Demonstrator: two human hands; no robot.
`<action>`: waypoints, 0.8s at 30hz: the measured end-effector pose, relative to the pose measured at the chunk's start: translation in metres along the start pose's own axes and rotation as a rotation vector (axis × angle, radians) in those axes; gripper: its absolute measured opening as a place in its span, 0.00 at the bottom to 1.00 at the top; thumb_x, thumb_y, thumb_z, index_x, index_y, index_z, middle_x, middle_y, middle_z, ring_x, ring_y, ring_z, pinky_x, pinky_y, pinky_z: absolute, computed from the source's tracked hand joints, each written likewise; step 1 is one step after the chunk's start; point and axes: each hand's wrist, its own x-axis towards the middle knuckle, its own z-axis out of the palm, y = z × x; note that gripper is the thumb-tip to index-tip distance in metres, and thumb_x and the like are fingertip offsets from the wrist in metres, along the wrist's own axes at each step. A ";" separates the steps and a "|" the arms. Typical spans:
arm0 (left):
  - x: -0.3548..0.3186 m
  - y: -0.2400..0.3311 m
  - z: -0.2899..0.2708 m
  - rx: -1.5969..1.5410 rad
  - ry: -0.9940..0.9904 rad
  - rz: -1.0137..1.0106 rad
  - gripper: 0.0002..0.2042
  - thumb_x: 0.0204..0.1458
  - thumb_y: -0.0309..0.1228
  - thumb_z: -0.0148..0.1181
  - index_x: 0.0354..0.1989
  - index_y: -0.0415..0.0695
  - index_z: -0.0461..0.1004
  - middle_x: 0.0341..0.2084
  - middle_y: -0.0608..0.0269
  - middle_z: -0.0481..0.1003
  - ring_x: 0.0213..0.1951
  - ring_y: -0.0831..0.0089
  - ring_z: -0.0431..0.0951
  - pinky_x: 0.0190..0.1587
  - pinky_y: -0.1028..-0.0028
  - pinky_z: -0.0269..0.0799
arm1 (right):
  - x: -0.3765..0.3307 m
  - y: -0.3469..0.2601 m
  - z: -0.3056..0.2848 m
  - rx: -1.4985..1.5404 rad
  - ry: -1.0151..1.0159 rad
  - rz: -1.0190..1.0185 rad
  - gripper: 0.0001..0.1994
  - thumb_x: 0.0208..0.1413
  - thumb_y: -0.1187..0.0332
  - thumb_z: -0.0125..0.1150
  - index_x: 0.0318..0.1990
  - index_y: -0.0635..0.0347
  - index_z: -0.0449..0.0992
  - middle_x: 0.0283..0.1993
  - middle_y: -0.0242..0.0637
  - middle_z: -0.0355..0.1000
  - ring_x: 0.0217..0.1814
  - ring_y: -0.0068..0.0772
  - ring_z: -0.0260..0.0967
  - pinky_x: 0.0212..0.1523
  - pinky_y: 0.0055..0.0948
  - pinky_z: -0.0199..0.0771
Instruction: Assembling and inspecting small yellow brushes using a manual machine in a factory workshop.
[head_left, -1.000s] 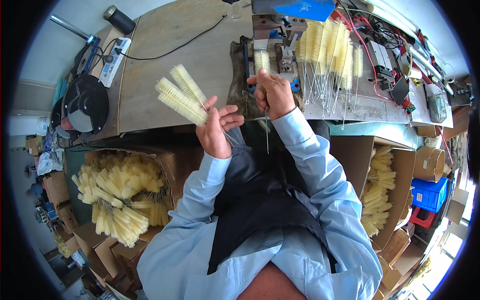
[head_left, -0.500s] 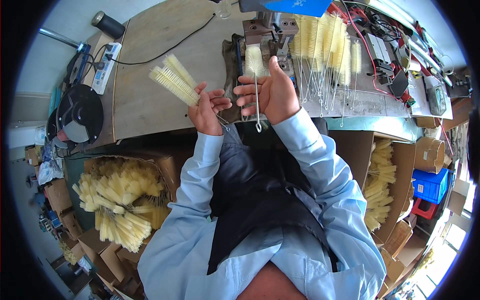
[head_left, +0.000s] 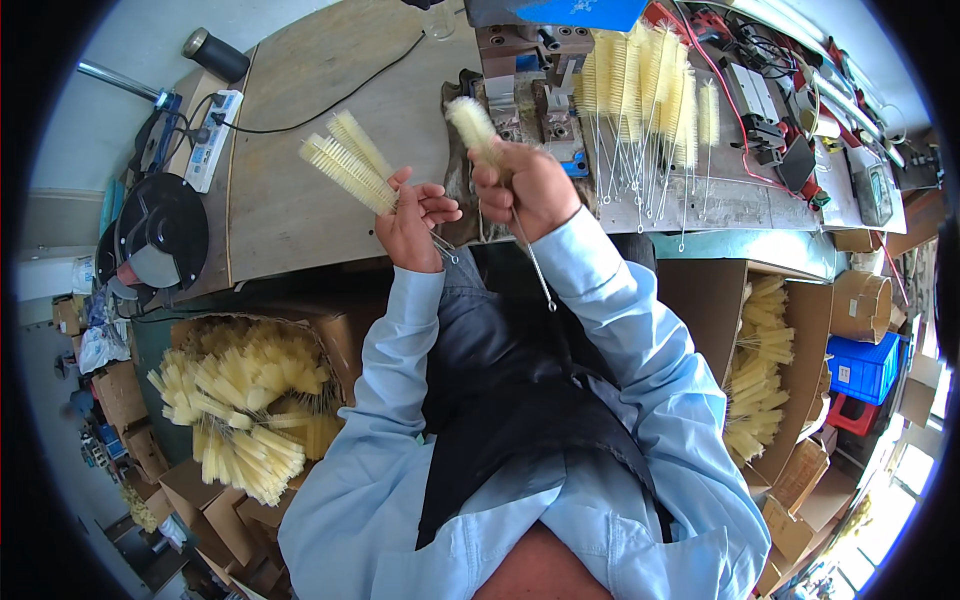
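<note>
Between the fingers of my left hand (head_left: 413, 225) are two bottle brushes (head_left: 350, 165) with cream bristles; their heads fan out to the upper left and their wire loops poke out below the palm. My right hand (head_left: 538, 190) is closed round another bottle brush (head_left: 470, 122), gripping the lower part of its bristles. Its twisted wire handle slants down to a loop over my apron. Just beyond that hand stands a metal press fixture (head_left: 535, 100) with a blue top, and no brush shows in it.
Many cream brushes (head_left: 645, 85) lie in a pile on the workbench (head_left: 330, 70), right of the press. Cardboard boxes full of brushes stand below, at left (head_left: 240, 390) and right (head_left: 760, 360). A power strip (head_left: 213, 140) with a black cable lies at the bench's left.
My right hand, open beside the upright brush at the press before, has closed on it. The brush has come away from the press, tilting left and toward me. My left hand is nearly still.
</note>
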 end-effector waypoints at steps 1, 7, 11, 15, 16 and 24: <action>0.000 0.000 0.000 0.007 0.001 0.003 0.16 0.69 0.33 0.43 0.59 0.35 0.61 0.32 0.52 0.76 0.26 0.68 0.80 0.27 0.69 0.81 | -0.003 0.009 -0.002 -0.092 0.047 -0.077 0.14 0.71 0.61 0.46 0.48 0.65 0.70 0.28 0.32 0.69 0.16 0.19 0.56 0.17 0.22 0.57; -0.004 0.001 0.001 0.047 0.017 0.026 0.17 0.68 0.34 0.46 0.59 0.35 0.62 0.32 0.51 0.75 0.27 0.68 0.79 0.29 0.68 0.82 | -0.012 0.036 -0.034 -0.540 0.327 -0.704 0.11 0.71 0.64 0.52 0.38 0.62 0.73 0.21 0.25 0.64 0.17 0.13 0.55 0.17 0.18 0.55; -0.004 0.002 0.002 0.065 -0.006 0.042 0.18 0.68 0.35 0.46 0.59 0.35 0.63 0.32 0.52 0.75 0.27 0.68 0.79 0.29 0.69 0.81 | -0.013 0.025 -0.061 -0.496 0.359 -0.736 0.10 0.70 0.65 0.54 0.37 0.61 0.71 0.22 0.26 0.64 0.17 0.13 0.55 0.16 0.16 0.55; -0.005 0.003 0.003 0.057 0.000 0.050 0.18 0.68 0.35 0.47 0.58 0.35 0.63 0.32 0.52 0.75 0.27 0.68 0.79 0.29 0.68 0.81 | -0.007 0.013 -0.067 -0.492 0.362 -0.773 0.10 0.69 0.66 0.53 0.37 0.63 0.71 0.22 0.28 0.65 0.16 0.14 0.56 0.15 0.17 0.57; -0.005 0.003 0.003 0.060 0.003 0.048 0.18 0.68 0.36 0.47 0.58 0.35 0.63 0.32 0.51 0.75 0.27 0.68 0.79 0.29 0.69 0.81 | -0.006 0.011 -0.066 -0.490 0.373 -0.747 0.10 0.69 0.67 0.53 0.37 0.63 0.71 0.23 0.28 0.66 0.16 0.14 0.56 0.15 0.18 0.57; -0.005 0.003 0.005 0.089 0.009 0.057 0.18 0.68 0.36 0.48 0.58 0.35 0.63 0.33 0.52 0.75 0.26 0.68 0.79 0.28 0.69 0.81 | -0.007 -0.003 -0.066 -0.388 0.395 -0.609 0.10 0.68 0.67 0.54 0.35 0.63 0.72 0.22 0.30 0.68 0.13 0.16 0.56 0.11 0.20 0.56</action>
